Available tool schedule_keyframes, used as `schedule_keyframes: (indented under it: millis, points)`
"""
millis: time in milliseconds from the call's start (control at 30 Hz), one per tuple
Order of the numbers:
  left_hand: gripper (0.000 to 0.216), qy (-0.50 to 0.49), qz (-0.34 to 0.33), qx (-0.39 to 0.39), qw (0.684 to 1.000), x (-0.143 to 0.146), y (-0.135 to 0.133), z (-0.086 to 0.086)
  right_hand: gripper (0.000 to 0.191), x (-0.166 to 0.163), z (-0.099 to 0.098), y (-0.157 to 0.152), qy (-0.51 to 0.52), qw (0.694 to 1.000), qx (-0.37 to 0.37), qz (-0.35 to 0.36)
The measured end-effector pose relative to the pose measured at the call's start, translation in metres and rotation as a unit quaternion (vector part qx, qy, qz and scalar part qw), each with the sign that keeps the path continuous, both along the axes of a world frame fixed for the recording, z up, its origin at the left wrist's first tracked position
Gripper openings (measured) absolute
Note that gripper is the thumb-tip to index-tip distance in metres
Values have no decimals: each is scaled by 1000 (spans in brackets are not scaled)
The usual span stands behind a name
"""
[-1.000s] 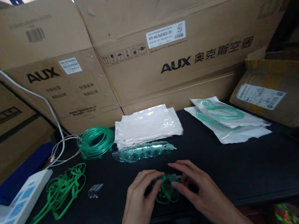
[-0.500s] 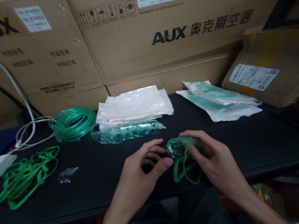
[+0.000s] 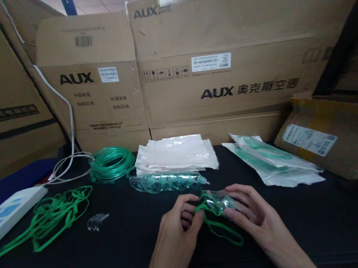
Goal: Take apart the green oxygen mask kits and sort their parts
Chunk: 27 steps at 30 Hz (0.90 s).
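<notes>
Both my hands hold one clear plastic mask (image 3: 218, 201) just above the black table (image 3: 316, 216), near its front edge. My right hand (image 3: 252, 215) cups the mask from the right, fingers curled round it. My left hand (image 3: 177, 229) pinches the green elastic strap (image 3: 220, 228) at the mask's left side; the strap hangs in a loop below. Behind them lies a row of nested clear masks (image 3: 168, 181).
A stack of white plastic bags (image 3: 177, 154) and a coil of green tubing (image 3: 111, 163) lie at the back. Bagged sets (image 3: 272, 159) sit right, loose green straps (image 3: 51, 214) and small metal clips (image 3: 96, 221) left. A power strip (image 3: 4, 218) is far left. Cardboard boxes (image 3: 224, 76) wall the back.
The mask has stayed in both hands while my left fingers closed on the strap. The camera tilted down, then back up, so the boxes show higher again.
</notes>
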<state>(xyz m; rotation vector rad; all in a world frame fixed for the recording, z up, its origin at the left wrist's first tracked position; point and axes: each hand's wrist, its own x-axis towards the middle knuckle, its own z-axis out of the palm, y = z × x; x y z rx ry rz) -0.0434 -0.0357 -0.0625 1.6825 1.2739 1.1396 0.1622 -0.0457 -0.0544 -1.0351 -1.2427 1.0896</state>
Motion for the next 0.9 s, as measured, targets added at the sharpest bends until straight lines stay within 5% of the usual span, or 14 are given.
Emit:
schedule_keyframes:
  millis: [167, 267, 433, 667, 900]
  points:
    - [15, 54, -28, -10, 998, 1, -5, 9, 72, 5, 1, 2, 6, 999, -49, -9]
    - [24, 71, -48, 15, 996, 1, -7, 13, 62, 6, -1, 2, 29, 998, -57, -3]
    - [22, 30, 43, 70, 996, 1, -8, 15, 49, 4, 1, 1, 3, 999, -47, 15]
    - [16, 65, -72, 122, 988, 6, -11, 16, 45, 1, 4, 0, -10, 997, -44, 66]
    - [17, 93, -70, 92, 989, 5, -10, 15, 62, -3, -2, -4, -63, 992, -25, 109]
